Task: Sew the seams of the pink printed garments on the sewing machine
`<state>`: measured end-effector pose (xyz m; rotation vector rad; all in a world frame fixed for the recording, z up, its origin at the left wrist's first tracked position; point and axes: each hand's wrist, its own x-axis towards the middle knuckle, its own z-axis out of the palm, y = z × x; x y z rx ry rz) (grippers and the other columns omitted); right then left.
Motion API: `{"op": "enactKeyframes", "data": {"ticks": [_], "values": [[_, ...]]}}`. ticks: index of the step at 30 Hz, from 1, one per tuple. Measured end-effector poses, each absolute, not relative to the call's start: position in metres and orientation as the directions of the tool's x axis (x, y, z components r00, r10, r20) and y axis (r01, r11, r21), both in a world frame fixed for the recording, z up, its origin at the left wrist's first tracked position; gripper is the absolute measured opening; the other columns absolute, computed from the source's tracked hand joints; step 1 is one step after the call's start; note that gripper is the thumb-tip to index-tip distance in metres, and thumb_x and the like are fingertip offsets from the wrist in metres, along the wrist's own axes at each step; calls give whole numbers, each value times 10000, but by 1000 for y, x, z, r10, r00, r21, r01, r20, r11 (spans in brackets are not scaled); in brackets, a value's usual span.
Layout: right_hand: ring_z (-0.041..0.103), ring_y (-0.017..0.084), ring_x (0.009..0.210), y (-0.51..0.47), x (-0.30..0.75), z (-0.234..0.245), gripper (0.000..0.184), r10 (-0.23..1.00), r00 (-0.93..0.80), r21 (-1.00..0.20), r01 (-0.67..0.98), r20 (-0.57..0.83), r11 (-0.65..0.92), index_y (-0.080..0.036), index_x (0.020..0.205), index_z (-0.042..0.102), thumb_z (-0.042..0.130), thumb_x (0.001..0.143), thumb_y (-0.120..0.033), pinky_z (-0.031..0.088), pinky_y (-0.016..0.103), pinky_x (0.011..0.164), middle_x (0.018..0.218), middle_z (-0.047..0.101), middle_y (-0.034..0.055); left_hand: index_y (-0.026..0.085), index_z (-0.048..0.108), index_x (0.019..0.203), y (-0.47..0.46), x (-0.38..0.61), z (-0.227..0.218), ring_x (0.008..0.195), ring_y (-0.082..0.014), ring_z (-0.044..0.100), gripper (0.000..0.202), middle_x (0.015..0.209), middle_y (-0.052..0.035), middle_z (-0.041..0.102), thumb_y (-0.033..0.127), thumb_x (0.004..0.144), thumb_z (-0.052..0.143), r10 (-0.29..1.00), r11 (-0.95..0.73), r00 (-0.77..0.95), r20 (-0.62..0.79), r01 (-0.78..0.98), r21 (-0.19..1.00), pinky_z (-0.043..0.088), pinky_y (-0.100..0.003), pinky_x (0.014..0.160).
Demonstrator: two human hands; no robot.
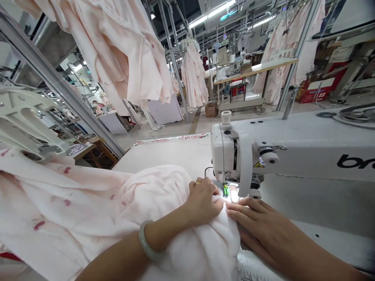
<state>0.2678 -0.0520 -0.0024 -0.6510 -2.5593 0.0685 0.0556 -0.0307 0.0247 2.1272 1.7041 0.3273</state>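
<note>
Soft pale pink fabric [158, 187] with reddish marks lies bunched over the sewing table, its edge running up to the lit needle area. My left hand [203, 201], with a bangle on the wrist, is closed on a fold of it just left of the presser foot [226, 190]. Fingers stretched out, my right hand [258, 222] lies flat at the fabric's right edge, in front of the foot. Both hands are close to the white sewing machine [231, 152], whose needle tip I cannot make out.
A white plastic hanger clamp [29, 117] holds fabric at the left. Pink garments [117, 47] hang overhead, beside a slanted metal post [64, 86]. The white tabletop [166, 152] extends behind the fabric. Farther back stand another worktable [254, 71] and a red box [315, 89].
</note>
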Motion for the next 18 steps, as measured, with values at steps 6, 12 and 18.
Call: {"op": "enactKeyframes", "data": {"ticks": [6,12,18], "values": [[680,238,1071,-47,267,3,338,390,-757,-6,454,524,891,-165,1306,593,532,980,-229,509,394,911,1200,743,100,213,574,797,-24,57,10,1100,-243,526,29,1053,-37,585,224,787,598,966,-241,254,38,845,478,395,-456,1041],[713,213,953,-41,265,2,252,345,-747,89,474,569,876,-222,1173,631,421,1034,-226,411,395,908,1023,775,36,214,585,755,-12,60,15,1140,-240,519,83,1035,-34,594,214,837,571,964,-239,266,3,862,447,391,-445,1064],[717,216,914,-35,268,-5,228,404,-739,66,516,539,854,-254,1109,627,406,1058,-282,371,399,947,955,767,9,214,594,792,-3,60,12,1173,-256,506,73,1077,-44,604,245,857,582,968,-230,250,12,868,440,372,-455,1108]]}}
